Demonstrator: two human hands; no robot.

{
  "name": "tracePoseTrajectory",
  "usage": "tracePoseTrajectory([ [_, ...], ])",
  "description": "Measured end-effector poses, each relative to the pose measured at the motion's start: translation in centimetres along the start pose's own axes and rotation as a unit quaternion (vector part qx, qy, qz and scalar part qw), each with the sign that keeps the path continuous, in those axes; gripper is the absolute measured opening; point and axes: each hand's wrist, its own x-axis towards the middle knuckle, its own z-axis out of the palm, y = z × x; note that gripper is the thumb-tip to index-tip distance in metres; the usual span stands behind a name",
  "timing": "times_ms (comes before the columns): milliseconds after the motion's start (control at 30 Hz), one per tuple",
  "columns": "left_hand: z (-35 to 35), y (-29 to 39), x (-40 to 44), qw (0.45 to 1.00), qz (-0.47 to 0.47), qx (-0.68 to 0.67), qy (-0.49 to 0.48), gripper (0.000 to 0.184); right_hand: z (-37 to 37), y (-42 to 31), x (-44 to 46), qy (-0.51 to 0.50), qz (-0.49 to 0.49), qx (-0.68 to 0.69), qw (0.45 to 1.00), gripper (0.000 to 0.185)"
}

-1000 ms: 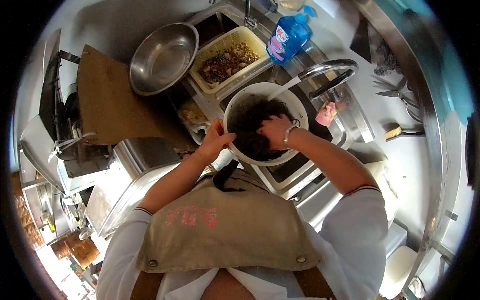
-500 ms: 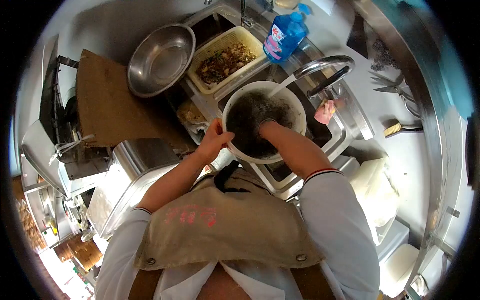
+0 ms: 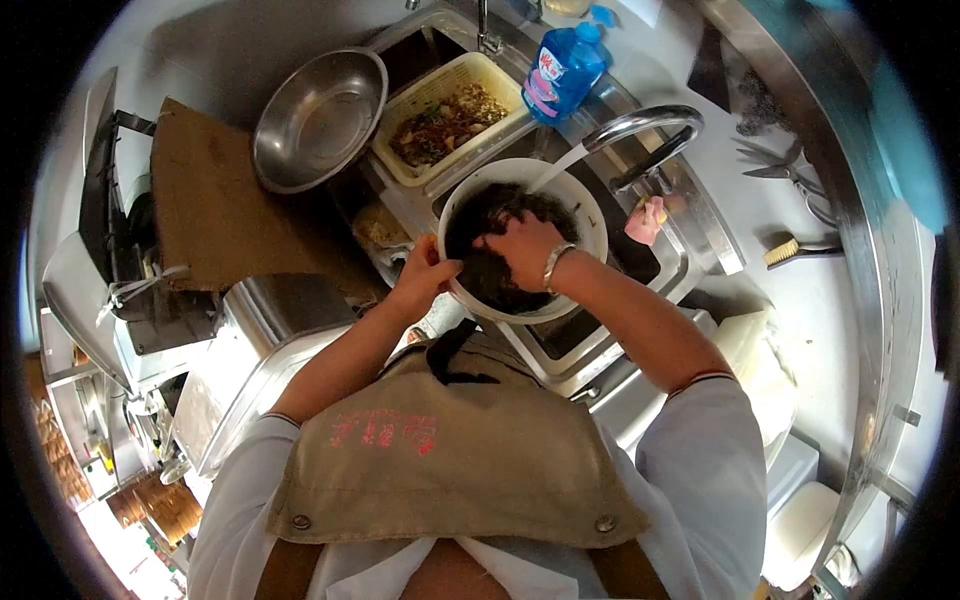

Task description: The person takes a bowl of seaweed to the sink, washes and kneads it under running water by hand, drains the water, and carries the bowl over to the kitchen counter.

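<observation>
A round white basin [image 3: 598, 238] sits over the sink under a running faucet [image 3: 650, 116]. Dark, stringy stuff [image 3: 468, 222] fills the basin along with water; I cannot make out its kind. At the basin's left side, my left hand [image 3: 428, 274] pinches the rim between thumb and fingers. My right hand [image 3: 527, 248], a bracelet on its wrist, is inside the basin with fingers apart, their tips dipping into the dark stuff. Water [image 3: 558, 168] pours in just beyond those fingers.
Behind the basin are a cream basket [image 3: 397, 170] of food scraps and a blue soap bottle [image 3: 565, 75]. A steel bowl [image 3: 300, 120] leans at left. Right of the faucet lie a pink sponge [image 3: 648, 220], scissors [image 3: 790, 175] and a brush [image 3: 800, 252].
My right hand has risen from deep in the dark water, so its back, fingers and bracelet now show. My left hand keeps its hold on the rim.
</observation>
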Motion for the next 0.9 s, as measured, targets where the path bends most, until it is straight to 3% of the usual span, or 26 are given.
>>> tracePoseTrajectory([
  [67,0.0,-0.1,0.1,1.0,0.0,0.01,0.006,0.041,0.6,-0.8,0.7,-0.066,0.007,-0.09,0.994,0.079],
  [100,0.1,-0.1,0.0,1.0,0.001,0.01,0.003,0.04,2.0,-0.5,2.3,-0.103,0.009,-0.063,0.993,0.087],
  [200,-0.1,-0.1,-0.1,1.0,0.004,0.01,0.006,0.038,3.9,-0.4,4.7,-0.104,0.033,-0.079,0.991,0.08],
  [300,-0.1,-0.3,0.0,1.0,0.003,0.023,0.004,0.035,5.7,0.5,8.8,-0.174,-0.008,-0.136,0.975,0.071],
  [400,0.0,-0.2,0.0,1.0,-0.017,0.02,0.014,0.034,5.2,-0.2,10.1,0.023,0.013,0.126,0.992,0.047],
  [600,-0.8,-0.4,0.4,0.999,-0.017,0.028,-0.003,0.036,5.2,-0.2,8.0,0.145,-0.056,-0.017,0.988,0.042],
  [700,-0.4,-0.2,0.1,1.0,-0.017,0.016,0.011,0.041,3.4,-0.6,6.0,-0.176,-0.001,-0.111,0.978,0.046],
  [800,-0.6,-0.6,0.6,1.0,-0.013,0.004,0.006,0.042,1.8,2.5,1.0,0.013,-0.088,0.09,0.992,0.049],
  [900,-1.2,-1.0,0.8,1.0,-0.018,0.022,-0.006,0.043,1.1,5.5,0.0,0.114,0.064,0.125,0.984,0.06],
])
